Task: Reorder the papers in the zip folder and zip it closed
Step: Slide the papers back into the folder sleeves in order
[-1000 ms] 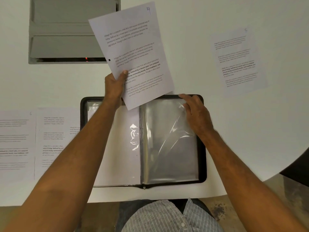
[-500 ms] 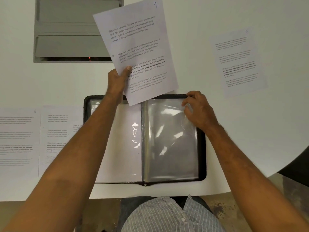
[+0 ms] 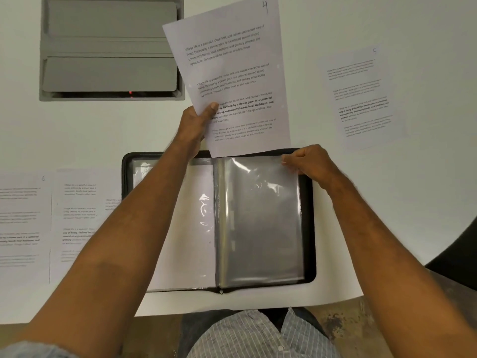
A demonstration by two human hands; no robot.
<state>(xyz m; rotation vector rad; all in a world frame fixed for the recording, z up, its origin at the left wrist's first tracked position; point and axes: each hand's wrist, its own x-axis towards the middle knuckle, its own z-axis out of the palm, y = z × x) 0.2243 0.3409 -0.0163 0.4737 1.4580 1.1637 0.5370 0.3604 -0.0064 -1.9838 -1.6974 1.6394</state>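
A black zip folder (image 3: 309,218) lies open on the white table in front of me. Its right side shows an empty clear plastic sleeve (image 3: 260,223); the left side holds a sleeve with a white sheet (image 3: 185,228) inside. My left hand (image 3: 193,122) holds a printed paper marked 4 (image 3: 232,73) by its lower left edge, tilted, above the folder's top edge. My right hand (image 3: 307,161) pinches the top right corner of the clear sleeve.
Two printed sheets lie on the table at the left, one marked 6 (image 3: 20,218) and one beside it (image 3: 77,215). Another sheet (image 3: 361,96) lies at the right. A grey recessed panel (image 3: 111,47) sits at the back left. The table's rounded edge (image 3: 413,264) curves at the right.
My right hand curled from flat fingers on the sleeve's top into a pinch at its corner. The paper marked 4 shifted slightly right and lower toward the folder.
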